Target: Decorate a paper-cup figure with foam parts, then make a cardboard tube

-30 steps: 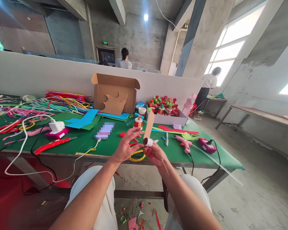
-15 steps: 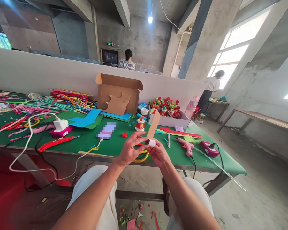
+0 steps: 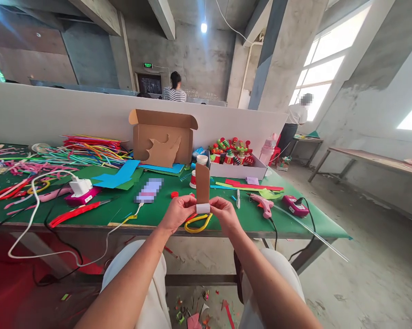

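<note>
Between my hands is a brown cardboard strip [image 3: 202, 185] with a rounded top, its lower end rolled into a short tube showing white outside. My left hand [image 3: 179, 213] pinches the tube's left end, and my right hand [image 3: 224, 213] pinches its right end. The strip stands upright above the tube. Behind it, a white and red paper cup [image 3: 192, 179] is mostly hidden. Below my hands a pair of yellow-handled scissors [image 3: 197, 224] lies at the table edge. A red cap [image 3: 174, 194] sits left of the cup.
A box of red and green cup figures [image 3: 238, 171] stands behind right. On the right lie a pink glue gun [image 3: 265, 204] and a power socket [image 3: 295, 205]. Left are a phone [image 3: 149, 190], red-handled pliers [image 3: 77, 211], cables, blue card [image 3: 118, 176] and pipe cleaners [image 3: 89, 148]. An open carton [image 3: 163, 137] stands behind.
The cardboard strip has turned from tilted to upright, facing me. My left hand has moved from the tube's upper side to its left end; my right hand now pinches the right end.
</note>
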The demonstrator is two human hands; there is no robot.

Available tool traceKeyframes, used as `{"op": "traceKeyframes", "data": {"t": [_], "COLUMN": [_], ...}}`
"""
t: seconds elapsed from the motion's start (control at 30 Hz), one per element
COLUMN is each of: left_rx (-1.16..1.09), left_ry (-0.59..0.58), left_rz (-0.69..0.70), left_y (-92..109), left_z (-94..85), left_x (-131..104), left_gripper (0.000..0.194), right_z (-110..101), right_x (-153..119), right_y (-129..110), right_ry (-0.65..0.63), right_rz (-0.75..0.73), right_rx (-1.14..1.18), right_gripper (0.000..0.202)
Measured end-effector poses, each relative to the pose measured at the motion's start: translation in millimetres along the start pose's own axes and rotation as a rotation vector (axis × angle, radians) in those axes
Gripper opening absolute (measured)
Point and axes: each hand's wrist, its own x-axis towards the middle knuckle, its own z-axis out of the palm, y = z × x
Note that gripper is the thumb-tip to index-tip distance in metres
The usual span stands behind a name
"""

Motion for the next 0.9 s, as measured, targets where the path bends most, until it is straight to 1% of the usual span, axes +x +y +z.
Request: {"op": "traceKeyframes", "data": {"t": [0.17,0.27,0.37,0.5,0.57,0.63,0.73,0.8,0.87,0.9], "left_rx": [0.033,0.028,-0.042,-0.164,-0.231,-0.375,-0.571,-0.596,-0.583,-0.563], "left_ry": [0.075,0.071,0.046,0.011,0.033,0.096,0.159,0.144,0.127,0.140], "left_rz": [0.065,0.068,-0.022,-0.178,-0.223,-0.228,-0.200,-0.199,-0.201,-0.182], "left_y": [-5,-7,-7,-8,-10,-14,-20,-23,-25,-26], "left_z": [5.1,5.6,5.5,6.6,7.8,9.4,11.7,13.0,13.9,14.0], "left_x": [2,3,3,2,3,5,10,13,15,16], "left_gripper": [0.027,0.027,0.030,0.034,0.035,0.036,0.034,0.031,0.029,0.029], "right_z": [-1,-1,-4,-8,-7,-2,10,18,21,22], "right_x": [-1,-2,-1,2,3,2,-1,-4,-4,-4], "right_y": [-1,-5,-6,0,3,5,6,7,8,8], "right_ry": [-0.049,-0.072,-0.087,-0.053,-0.046,-0.038,0.020,0.089,0.156,0.177], "right_rz": [0.063,0.073,0.061,0.082,0.109,0.109,0.026,-0.080,-0.186,-0.216], "right_rx": [0.090,0.061,-0.019,-0.044,-0.004,0.085,0.206,0.190,0.134,0.118], "right_gripper": [0.032,0.031,0.028,0.026,0.028,0.032,0.041,0.041,0.036,0.033]}}
